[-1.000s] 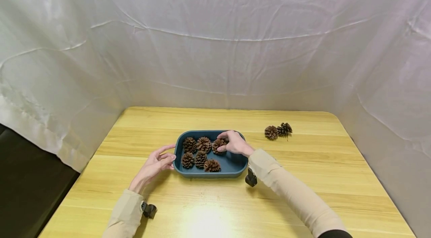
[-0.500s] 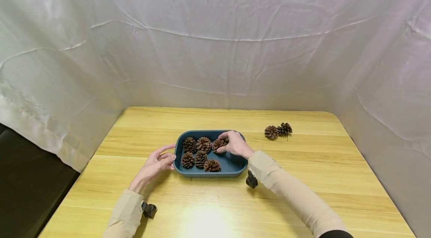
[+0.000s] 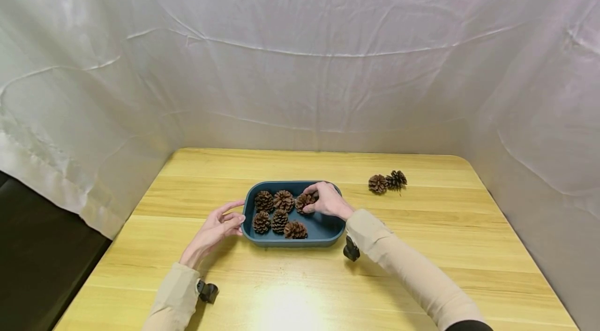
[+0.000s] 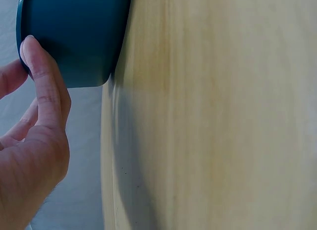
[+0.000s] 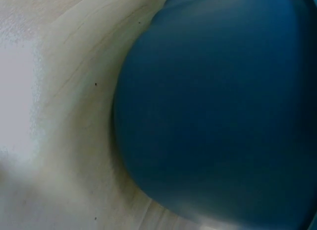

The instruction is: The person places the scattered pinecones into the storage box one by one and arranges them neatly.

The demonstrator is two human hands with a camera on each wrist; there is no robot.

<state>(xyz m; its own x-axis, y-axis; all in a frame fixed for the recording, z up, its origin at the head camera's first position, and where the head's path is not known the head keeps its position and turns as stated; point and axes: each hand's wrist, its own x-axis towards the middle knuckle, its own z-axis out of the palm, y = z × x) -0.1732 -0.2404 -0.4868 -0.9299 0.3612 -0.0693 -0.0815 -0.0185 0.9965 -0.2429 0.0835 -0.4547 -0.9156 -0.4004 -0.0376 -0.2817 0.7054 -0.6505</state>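
Note:
A dark blue oblong tray [image 3: 323, 241] holds several brown pine cones [image 3: 279, 220], mostly gathered in its left half. My left hand [image 3: 213, 229] holds the tray's left end. In the left wrist view, the thumb [image 4: 40, 76] lies against the tray wall [image 4: 79, 56] near the rim. Inside the tray, toward the back right, my right hand [image 3: 329, 200] pinches a pine cone [image 3: 304, 203] between thumb and fingers. The cone's right side is hidden by that hand. Only the blue tray wall [image 5: 208, 106] and tabletop show in the right wrist view, without the hand.
Two more pine cones [image 3: 377, 184] lie touching on the wooden table [image 3: 422, 247], behind and right of the tray. Pale cloth [image 3: 300, 86] hangs around the table's back and sides. A dark surface [image 3: 42, 253] is at the far left.
My right wrist has shifted very slightly to the right, while the fingers stay at the same pine cone. The tray, other cones and left hand are unmoved.

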